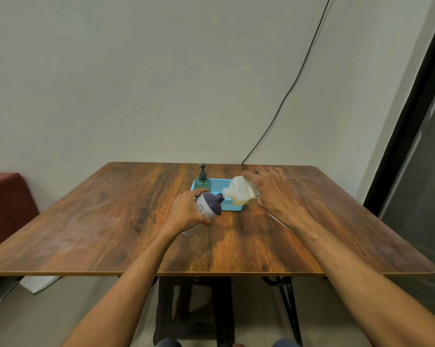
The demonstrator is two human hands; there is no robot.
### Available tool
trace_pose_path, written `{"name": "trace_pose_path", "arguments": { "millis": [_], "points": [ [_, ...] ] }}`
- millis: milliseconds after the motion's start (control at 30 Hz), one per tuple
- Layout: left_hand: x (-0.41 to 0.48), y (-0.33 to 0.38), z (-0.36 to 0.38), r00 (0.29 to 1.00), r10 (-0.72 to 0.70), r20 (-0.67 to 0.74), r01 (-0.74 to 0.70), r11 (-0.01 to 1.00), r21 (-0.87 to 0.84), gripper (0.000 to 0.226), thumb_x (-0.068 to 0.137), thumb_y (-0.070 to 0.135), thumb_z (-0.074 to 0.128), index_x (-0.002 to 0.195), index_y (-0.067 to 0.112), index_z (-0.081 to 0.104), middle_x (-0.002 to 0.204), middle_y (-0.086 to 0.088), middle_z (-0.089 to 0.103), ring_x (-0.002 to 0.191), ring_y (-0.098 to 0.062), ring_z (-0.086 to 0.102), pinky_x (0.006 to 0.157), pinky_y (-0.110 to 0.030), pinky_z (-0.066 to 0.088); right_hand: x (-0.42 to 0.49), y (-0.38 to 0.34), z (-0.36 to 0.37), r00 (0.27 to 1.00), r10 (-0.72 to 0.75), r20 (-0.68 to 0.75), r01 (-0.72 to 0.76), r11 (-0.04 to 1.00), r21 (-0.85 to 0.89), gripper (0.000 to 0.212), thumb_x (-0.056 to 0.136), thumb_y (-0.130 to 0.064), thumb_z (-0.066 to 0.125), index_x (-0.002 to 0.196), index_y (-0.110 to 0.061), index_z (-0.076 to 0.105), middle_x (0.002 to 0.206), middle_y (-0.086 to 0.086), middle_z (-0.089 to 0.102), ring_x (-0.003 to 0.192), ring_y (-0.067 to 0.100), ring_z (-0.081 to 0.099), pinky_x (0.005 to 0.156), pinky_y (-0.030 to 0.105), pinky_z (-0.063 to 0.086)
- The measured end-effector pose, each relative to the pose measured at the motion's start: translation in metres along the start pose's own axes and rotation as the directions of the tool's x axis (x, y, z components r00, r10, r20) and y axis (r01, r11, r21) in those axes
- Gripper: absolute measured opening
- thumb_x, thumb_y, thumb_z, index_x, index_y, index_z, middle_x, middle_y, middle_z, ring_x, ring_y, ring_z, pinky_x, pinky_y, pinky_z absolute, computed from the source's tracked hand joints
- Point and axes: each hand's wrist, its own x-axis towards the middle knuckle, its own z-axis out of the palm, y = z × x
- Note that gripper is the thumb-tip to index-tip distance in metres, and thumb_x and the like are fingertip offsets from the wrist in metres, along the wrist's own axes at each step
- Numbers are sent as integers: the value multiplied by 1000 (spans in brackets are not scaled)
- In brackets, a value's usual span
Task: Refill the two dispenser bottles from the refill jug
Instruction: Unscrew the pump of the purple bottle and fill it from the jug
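Note:
My left hand (pixel 186 209) grips a round purple-and-white dispenser bottle (pixel 209 205) with a flower pattern, tilted so its open neck points up and right. My right hand (pixel 271 194) holds the whitish refill jug (pixel 240 192) tipped over to the left, its spout right at the bottle's neck. A green pump dispenser bottle (pixel 202 180) stands upright in the back left corner of a blue basket (pixel 232 207), behind both hands.
The wooden table (pixel 111 221) stretches wide on both sides of the hands. A black cable (pixel 286 96) runs down the wall to the table's far edge. A red seat (pixel 6 196) stands at the left, a dark door frame at the right.

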Motion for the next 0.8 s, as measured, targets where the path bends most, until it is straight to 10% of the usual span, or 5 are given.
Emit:
{"name": "trace_pose_path", "arguments": {
  "millis": [800],
  "points": [
    [-2, 0, 0, 1000, 5, -4, -6, 1000, -17, 74, 63, 17, 91, 130, 18, 58, 120, 0, 63, 99, -7, 53, 78, -16, 37, 1, 2, -5, 999, -33, 41, 33, 999, -11, 62, 80, -18, 74, 137, -26, 52, 133, 5, 55, 120, 30, 50, 102, 47, 36]
  ]
}}
